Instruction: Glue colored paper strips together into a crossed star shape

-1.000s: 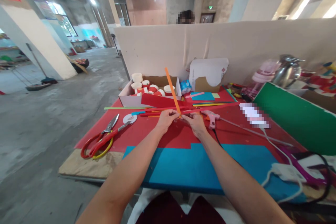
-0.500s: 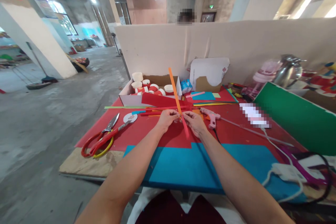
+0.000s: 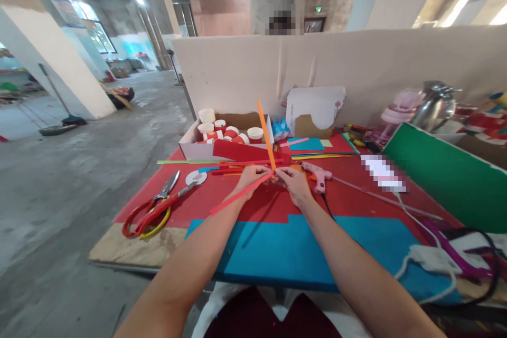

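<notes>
My left hand (image 3: 249, 179) and my right hand (image 3: 292, 185) meet over the red sheet (image 3: 257, 203), both pinched at the joint of two paper strips. An orange strip (image 3: 266, 134) stands up and away from the pinch. A red strip (image 3: 237, 195) slants down to the left across my left wrist. Behind the hands lies a pile of red, green and yellow strips (image 3: 253, 161). A pink glue gun (image 3: 319, 177) rests just right of my right hand.
Red- and yellow-handled scissors (image 3: 152, 211) lie at the left. An open box of red-and-white paper cups (image 3: 225, 134) stands behind. A blue sheet (image 3: 301, 253) covers the near edge. A green board (image 3: 443, 174), kettle, pink bottle and cables crowd the right. A beige partition (image 3: 317, 68) backs the table.
The red strip has swung from lying flat among the pile, through pointing toward me, to slanting left across my left wrist. The orange strip has tilted slightly. Both hands stay at the joint.
</notes>
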`<state>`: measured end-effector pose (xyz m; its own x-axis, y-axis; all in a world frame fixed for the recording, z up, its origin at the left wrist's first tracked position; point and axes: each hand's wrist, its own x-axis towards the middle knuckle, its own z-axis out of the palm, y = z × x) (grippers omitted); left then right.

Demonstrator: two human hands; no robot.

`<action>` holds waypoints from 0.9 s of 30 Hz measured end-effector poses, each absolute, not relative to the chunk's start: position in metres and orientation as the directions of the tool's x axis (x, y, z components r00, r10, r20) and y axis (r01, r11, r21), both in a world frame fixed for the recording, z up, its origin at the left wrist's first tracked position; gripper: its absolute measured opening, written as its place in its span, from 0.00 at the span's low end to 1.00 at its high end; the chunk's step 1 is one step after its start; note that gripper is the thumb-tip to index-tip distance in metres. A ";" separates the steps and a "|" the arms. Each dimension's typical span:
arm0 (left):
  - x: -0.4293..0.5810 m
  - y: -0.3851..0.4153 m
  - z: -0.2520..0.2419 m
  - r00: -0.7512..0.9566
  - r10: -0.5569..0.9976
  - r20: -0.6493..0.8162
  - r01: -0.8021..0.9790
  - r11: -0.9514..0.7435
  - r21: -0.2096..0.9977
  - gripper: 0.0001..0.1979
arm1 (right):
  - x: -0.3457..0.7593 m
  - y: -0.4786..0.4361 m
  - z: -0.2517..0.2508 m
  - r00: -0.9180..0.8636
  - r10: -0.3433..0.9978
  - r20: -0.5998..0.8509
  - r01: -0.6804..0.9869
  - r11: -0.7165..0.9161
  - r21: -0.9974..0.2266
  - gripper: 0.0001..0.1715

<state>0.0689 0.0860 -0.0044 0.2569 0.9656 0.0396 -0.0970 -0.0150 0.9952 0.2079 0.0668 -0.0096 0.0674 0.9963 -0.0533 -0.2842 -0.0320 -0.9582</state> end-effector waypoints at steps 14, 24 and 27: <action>0.078 0.081 -0.004 0.190 0.982 0.016 -0.174 0.018 0.985 0.13 | 0.209 0.067 -0.010 0.008 0.999 -0.044 -0.339 -0.038 -0.940 0.18; 0.076 0.080 -0.001 0.163 0.985 0.050 -0.157 -0.024 0.987 0.12 | 0.210 0.065 -0.007 0.076 0.997 0.009 -0.194 0.023 -0.981 0.18; 0.075 0.081 -0.003 0.162 0.985 0.054 -0.145 -0.031 0.989 0.12 | 0.209 0.066 -0.008 0.058 0.998 -0.029 -0.240 -0.014 -0.971 0.19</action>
<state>0.0752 0.0811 -0.0029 0.1619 0.9853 0.0545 -0.1447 -0.0309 0.9890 0.2094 0.0661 -0.0082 0.0584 0.9979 -0.0289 -0.2402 -0.0141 -0.9706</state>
